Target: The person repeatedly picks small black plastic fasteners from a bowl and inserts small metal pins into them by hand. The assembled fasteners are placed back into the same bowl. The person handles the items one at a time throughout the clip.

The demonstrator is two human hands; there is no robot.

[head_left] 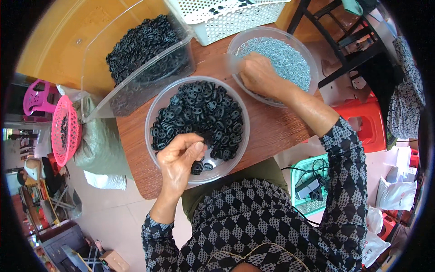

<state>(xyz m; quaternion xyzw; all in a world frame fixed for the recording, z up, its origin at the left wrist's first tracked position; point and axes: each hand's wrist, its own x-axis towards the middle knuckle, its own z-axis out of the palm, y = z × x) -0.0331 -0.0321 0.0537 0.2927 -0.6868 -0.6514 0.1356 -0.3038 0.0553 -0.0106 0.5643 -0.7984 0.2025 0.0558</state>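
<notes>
Black two-holed pieces (199, 106) are heaped in a clear round bowl (222, 173) on a brown wood-grain tabletop (281, 131); clock is read from that bowl's middle. Left hand (177, 158) is held at 7 o'clock, over the rim, fingers bent and thumb close to forefinger; dark pieces are seen right by the fingertips, but whether one is grasped cannot be told. At 2 o'clock, a second clear bowl (312, 72) is filled with small silvery metal pieces (290, 59). Right hand (258, 72) is held over its left side, fingers curled in; fingertips hidden, grip cannot be told. More black pieces are piled in a clear rectangular bin (136, 95), 11 o'clock. White perforated basket (240, 27) is placed at 1, red stool (374, 113) at 3, green basket (310, 207) at 4, pink basket (58, 131) at 9.
</notes>
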